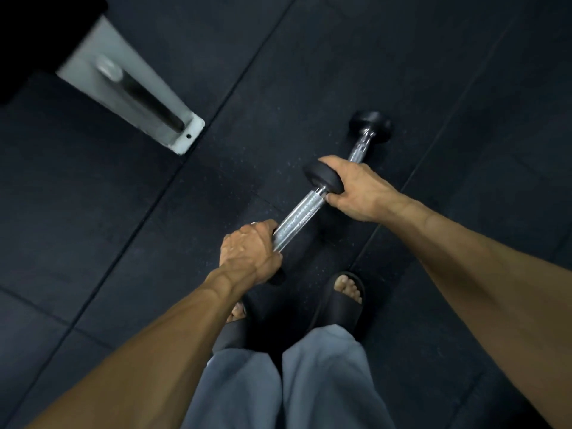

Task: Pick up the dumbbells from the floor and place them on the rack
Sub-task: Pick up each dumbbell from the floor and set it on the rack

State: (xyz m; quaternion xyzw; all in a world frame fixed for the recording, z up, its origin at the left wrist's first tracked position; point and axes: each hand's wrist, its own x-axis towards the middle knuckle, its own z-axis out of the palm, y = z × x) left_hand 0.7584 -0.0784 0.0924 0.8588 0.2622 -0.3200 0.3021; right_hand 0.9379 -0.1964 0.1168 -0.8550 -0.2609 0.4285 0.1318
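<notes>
A dumbbell with a knurled chrome handle [301,216] and black heads is held slanted above the black floor. My left hand [250,252] is closed around the near end of the handle, and the near head [276,278] peeks out below it. My right hand [356,190] grips the far black head [322,178], fingers over its top and thumb by the collar. Just beyond my right hand lies a second dumbbell [370,125]. Only its far head and part of its chrome handle show; the rest is hidden behind the hand.
A white metal frame foot [182,136] with a dark bar along it stands at the upper left, blurred. Black rubber floor tiles [433,72] spread all around. My feet in black slides [340,301] stand right under the held dumbbell.
</notes>
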